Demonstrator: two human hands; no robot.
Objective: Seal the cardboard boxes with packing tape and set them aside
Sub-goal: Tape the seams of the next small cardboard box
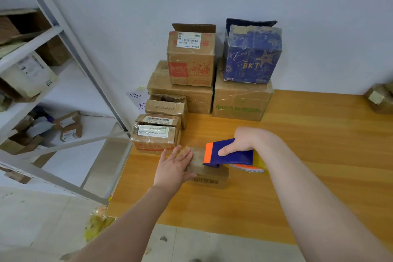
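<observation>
A small cardboard box [209,178] with a barcode on its near side lies on the wooden table [308,155]. My left hand [173,167] presses flat on the box's left end, fingers straight. My right hand [242,141] grips a blue and orange tape dispenser [228,154] whose front end rests on the box's top. Its roll of tape [251,168] hangs off the box's right side. A strip of clear tape shows on the box top between my hands.
Stacked boxes stand at the table's back: taped brown cartons [156,138], an open-topped carton [191,57] and a blue BKT box [253,55]. A metal shelf rack [53,34] with parcels stands at left. Another small box [380,98] sits far right.
</observation>
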